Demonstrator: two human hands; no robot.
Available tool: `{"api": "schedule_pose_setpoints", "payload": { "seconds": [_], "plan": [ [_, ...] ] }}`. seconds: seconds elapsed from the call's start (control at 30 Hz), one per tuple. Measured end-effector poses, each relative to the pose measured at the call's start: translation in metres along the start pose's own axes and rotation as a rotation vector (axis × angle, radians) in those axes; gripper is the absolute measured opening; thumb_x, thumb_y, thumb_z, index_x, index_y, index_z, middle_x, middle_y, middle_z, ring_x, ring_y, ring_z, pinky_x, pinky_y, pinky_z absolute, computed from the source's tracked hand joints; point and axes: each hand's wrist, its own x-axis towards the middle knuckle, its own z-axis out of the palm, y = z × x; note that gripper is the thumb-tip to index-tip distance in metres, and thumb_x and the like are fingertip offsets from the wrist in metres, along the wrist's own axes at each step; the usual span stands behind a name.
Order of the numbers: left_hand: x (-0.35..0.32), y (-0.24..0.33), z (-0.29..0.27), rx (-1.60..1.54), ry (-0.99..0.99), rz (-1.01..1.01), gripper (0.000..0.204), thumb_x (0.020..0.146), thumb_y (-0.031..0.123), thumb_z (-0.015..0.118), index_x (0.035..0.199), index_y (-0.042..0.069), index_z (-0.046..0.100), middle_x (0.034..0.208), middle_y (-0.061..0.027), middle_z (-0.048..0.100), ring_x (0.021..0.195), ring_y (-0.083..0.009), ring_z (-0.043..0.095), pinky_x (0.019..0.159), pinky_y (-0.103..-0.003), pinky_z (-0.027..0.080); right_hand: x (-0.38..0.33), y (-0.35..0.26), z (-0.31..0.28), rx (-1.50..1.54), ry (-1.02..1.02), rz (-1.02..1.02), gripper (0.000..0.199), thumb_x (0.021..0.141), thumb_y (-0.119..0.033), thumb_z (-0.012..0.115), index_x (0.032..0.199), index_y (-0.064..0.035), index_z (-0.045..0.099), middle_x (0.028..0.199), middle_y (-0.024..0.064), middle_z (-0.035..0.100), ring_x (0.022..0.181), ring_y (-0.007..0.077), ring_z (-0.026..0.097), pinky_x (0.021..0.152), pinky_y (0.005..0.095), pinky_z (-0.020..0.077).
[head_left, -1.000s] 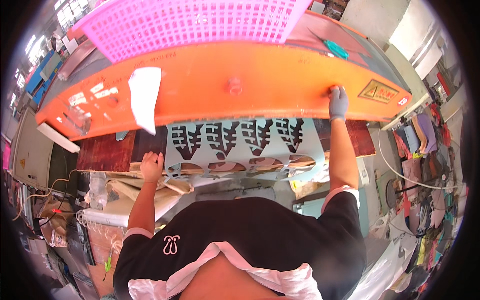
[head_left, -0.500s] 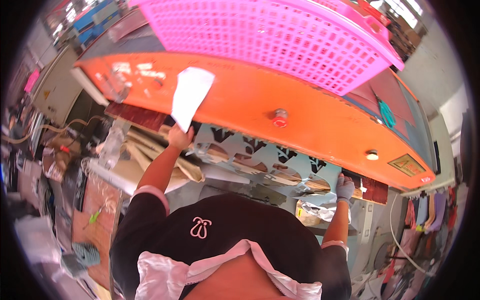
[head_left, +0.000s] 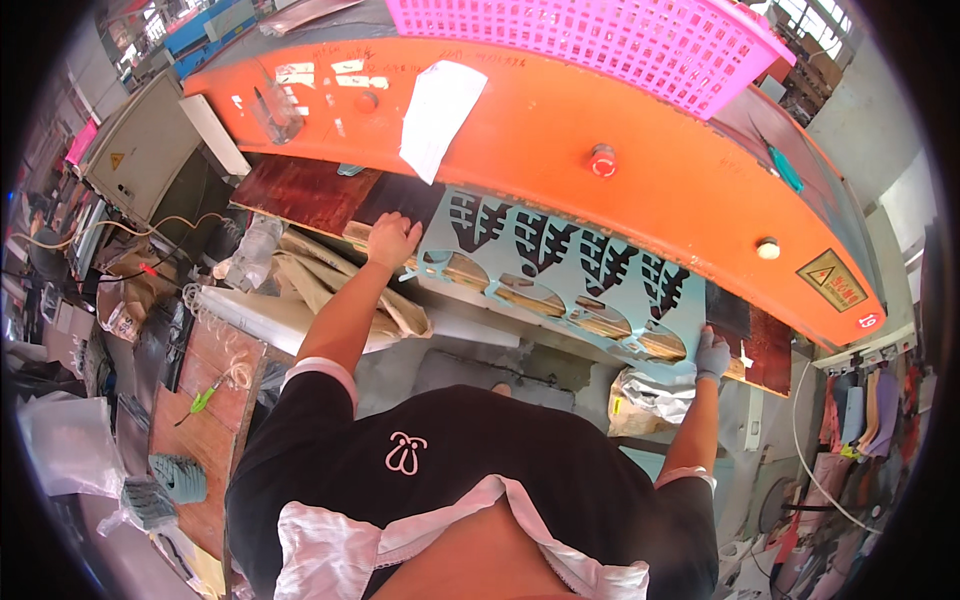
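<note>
A pale blue sheet (head_left: pixel 560 292) with repeated cut-out shapes lies along the front of a machine, partly on a dark board (head_left: pixel 400 198). Its near edge carries oval openings and hangs over the board. My right hand (head_left: pixel 712 355), in a grey glove, grips the sheet at its right end. My bare left hand (head_left: pixel 393 240) is at the board's front edge, beside the sheet's left end. Its fingers are curled together, and what lies under them is hidden. Above the sheet runs the machine's orange beam (head_left: pixel 520 120), with a white paper (head_left: pixel 440 118) hanging from it.
A pink basket (head_left: pixel 600 45) stands on top of the beam, with teal-handled scissors (head_left: pixel 785 170) to its right. A red button (head_left: pixel 602 160) sticks out of the beam. Brown wrapping material (head_left: pixel 320 280) lies left below the board. A wooden table (head_left: pixel 195 430) stands at my left.
More of the blue sheet and its dark cut-outs shows from beneath the orange beam. The view has shifted, so beam and basket sit higher. My left hand appears clear of the paper.
</note>
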Motion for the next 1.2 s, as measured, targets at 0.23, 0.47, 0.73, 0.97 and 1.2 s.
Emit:
{"api": "schedule_pose_setpoints", "payload": {
  "seconds": [0.23,0.47,0.73,0.97,1.2],
  "plan": [
    [0.034,0.037,0.043,-0.064,0.262,0.149,0.027,0.076,0.019,0.062,0.058,0.005,0.048,0.066,-0.0111,0.048,0.067,-0.0324,0.05,0.06,-0.044,0.041,0.039,0.017,0.019,0.093,0.15,0.012,0.047,0.088,-0.039,0.051,0.073,0.0035,0.066,0.071,0.0217,0.06,0.069,0.0381,0.057,0.067,0.0474,0.042],
    [0.047,0.027,0.025,-0.058,-0.013,0.131,0.025,0.074,0.015,0.062,0.057,0.007,0.046,0.064,-0.0095,0.045,0.063,-0.0308,0.047,0.055,-0.042,0.037,0.031,0.007,0.015,-0.053,0.074,0.139,0.042,0.089,-0.034,0.051,0.074,0.0026,0.063,0.071,0.0165,0.058,0.067,0.0308,0.055,0.063,0.0428,0.0403],
    [0.044,0.03,0.009,-0.125,-0.208,0.096,0.025,0.074,0.018,0.063,0.058,0.01,0.046,0.065,-0.0074,0.045,0.064,-0.027,0.048,0.057,-0.04,0.035,0.059,-0.019,0.0,-0.127,-0.084,0.245,0.041,0.087,-0.039,0.054,0.094,-0.0001,0.063,0.085,0.0178,0.06,0.079,0.0329,0.058,0.072,0.0407,0.0443],
    [0.166,0.026,0.066,-0.6,-0.166,-0.085,0.014,0.083,0.013,0.057,0.092,0.002,0.058,0.094,-0.0141,0.058,0.09,-0.0313,0.057,0.081,-0.042,0.044,0.172,-0.292,0.148,0.426,-0.057,-0.586,0.051,0.078,-0.032,0.071,0.117,-0.0035,0.052,0.112,0.0138,0.054,0.107,0.0301,0.052,0.091,0.0403,0.0419],
    [0.214,0.036,0.161,-0.336,-0.347,-0.097,0.045,0.087,0.016,0.051,0.129,0.002,0.043,0.138,-0.0146,0.038,0.121,-0.0311,0.042,0.101,-0.042,0.03,0.112,-0.506,0.2,-0.101,-0.543,-0.353,0.089,0.065,-0.059,0.065,0.132,-0.0052,0.042,0.141,0.0219,0.032,0.116,0.041,0.044,0.095,0.041,0.0394]
  ]
}}
